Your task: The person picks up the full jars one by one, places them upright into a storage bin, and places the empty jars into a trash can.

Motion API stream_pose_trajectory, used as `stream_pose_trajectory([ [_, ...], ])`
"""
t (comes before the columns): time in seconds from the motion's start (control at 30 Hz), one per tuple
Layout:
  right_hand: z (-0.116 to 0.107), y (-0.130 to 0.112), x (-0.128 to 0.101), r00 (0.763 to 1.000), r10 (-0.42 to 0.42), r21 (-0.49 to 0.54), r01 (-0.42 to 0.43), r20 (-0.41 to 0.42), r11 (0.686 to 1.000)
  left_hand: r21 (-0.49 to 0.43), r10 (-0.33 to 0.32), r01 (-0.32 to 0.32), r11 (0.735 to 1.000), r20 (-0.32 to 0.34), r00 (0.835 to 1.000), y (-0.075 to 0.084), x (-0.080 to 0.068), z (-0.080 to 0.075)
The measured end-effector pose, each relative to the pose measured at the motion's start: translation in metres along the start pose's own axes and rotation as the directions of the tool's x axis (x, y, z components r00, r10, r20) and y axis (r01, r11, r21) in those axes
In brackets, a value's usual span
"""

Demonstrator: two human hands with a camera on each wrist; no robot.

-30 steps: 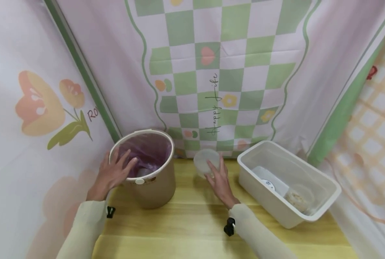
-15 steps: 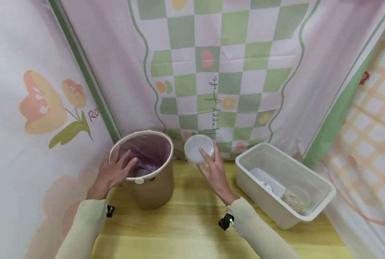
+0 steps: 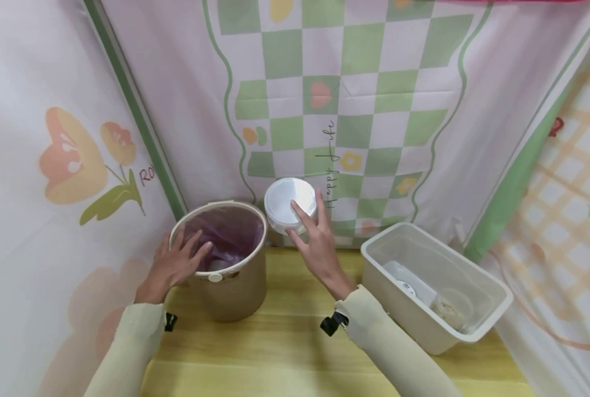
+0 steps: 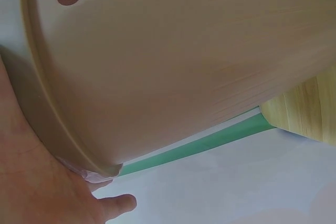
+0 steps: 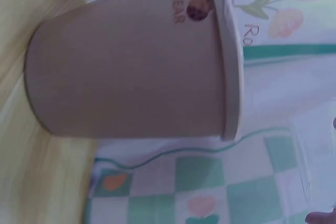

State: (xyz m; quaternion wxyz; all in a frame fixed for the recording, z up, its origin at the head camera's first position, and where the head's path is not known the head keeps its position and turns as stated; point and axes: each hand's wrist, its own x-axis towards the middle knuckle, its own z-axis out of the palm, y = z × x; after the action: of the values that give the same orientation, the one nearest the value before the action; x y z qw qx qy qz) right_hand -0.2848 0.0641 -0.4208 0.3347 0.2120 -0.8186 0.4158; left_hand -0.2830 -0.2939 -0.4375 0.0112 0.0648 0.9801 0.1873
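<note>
My right hand (image 3: pixel 320 251) grips a round, clear plastic food container (image 3: pixel 281 197) with a pale lid, raised above the table just right of the trash can (image 3: pixel 242 295). In the right wrist view, a see-through part of the container (image 5: pixel 317 156) shows at the right edge with a fingertip by it. The can is brownish, has a light rim and is lined with a purple bag (image 3: pixel 225 242). Spread over the can's left rim lies my left hand (image 3: pixel 173 262), its palm against the rim in the left wrist view.
A beige rectangular bin (image 3: pixel 399 292) stands at the right, holding a white-labelled clear package (image 3: pixel 409 284) and a clear container with tan bits (image 3: pixel 449 314). Printed curtains (image 3: pixel 364 110) hang behind and at both sides of the wooden table (image 3: pixel 255 353).
The right hand has lifted the container up and to the left, from low between the two bins to beside the trash can's rim. My left hand stays on the rim.
</note>
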Motion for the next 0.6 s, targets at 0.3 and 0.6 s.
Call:
stream_pose_trajectory([
  [0.3,0.02,-0.033,0.02,0.993,-0.081,-0.02,0.082,0.082,0.996,0.005,-0.005,0.005,1.0,-0.014,1.0,0.0,0.002,0.001],
  [0.6,0.041,-0.044,0.033,0.953,-0.181,-0.143,0.22,0.245,0.965,0.0,-0.008,0.008,1.0,-0.011,1.0,0.002,0.001,0.0],
])
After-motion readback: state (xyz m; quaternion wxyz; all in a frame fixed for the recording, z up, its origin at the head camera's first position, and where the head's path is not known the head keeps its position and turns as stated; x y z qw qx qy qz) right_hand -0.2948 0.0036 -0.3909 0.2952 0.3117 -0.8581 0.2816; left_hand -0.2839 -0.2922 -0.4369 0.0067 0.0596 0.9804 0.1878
